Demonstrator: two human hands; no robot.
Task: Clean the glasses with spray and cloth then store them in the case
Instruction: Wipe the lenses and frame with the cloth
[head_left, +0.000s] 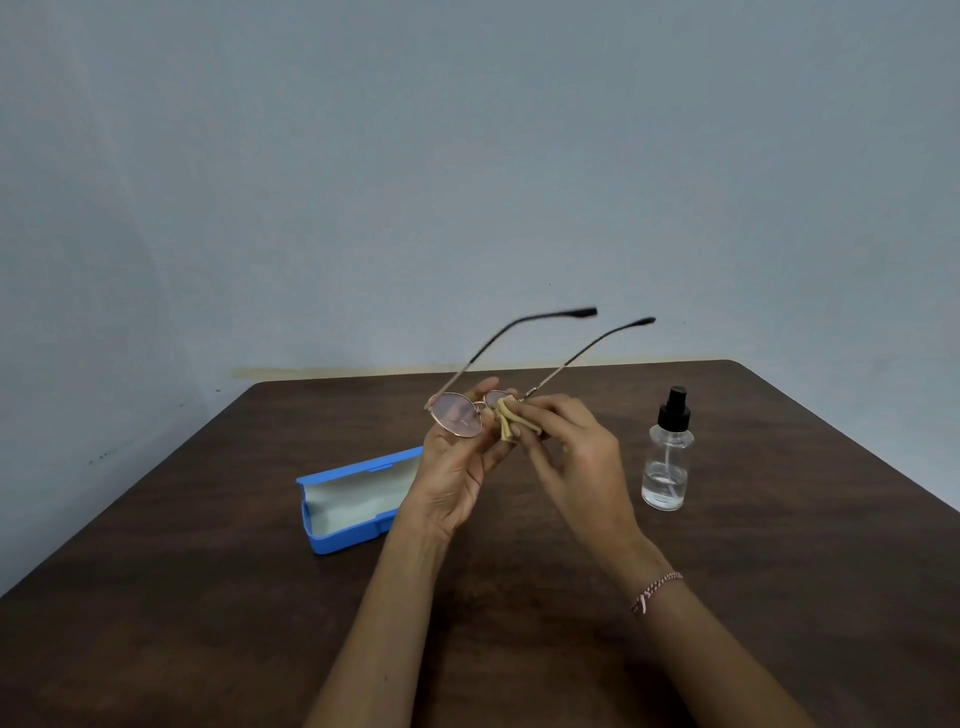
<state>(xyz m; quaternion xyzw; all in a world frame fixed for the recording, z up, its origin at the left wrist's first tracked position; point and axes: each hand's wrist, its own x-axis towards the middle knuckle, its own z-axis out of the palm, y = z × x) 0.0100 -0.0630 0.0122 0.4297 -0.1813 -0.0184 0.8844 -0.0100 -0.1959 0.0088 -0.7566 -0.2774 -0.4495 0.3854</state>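
The left hand (457, 462) holds the glasses (460, 415) aloft, temples pointing away. The right hand (576, 447) pinches the cloth (506, 423) round one lens. The open case (353, 499) (long axis roughly matching the frame front) lies below, nearer the left hand.

Glasses (457, 415) are raised above the table (208, 597), my left hand (457, 467) gripping them from beneath, temples pointing away from me. My right hand (576, 441) pinches the cloth (506, 423) onto the right lens. The case (343, 499) lies on the table left of my left fingers (485, 387); the spray bottle (667, 462) stands right of my right fingers (540, 410), apart.
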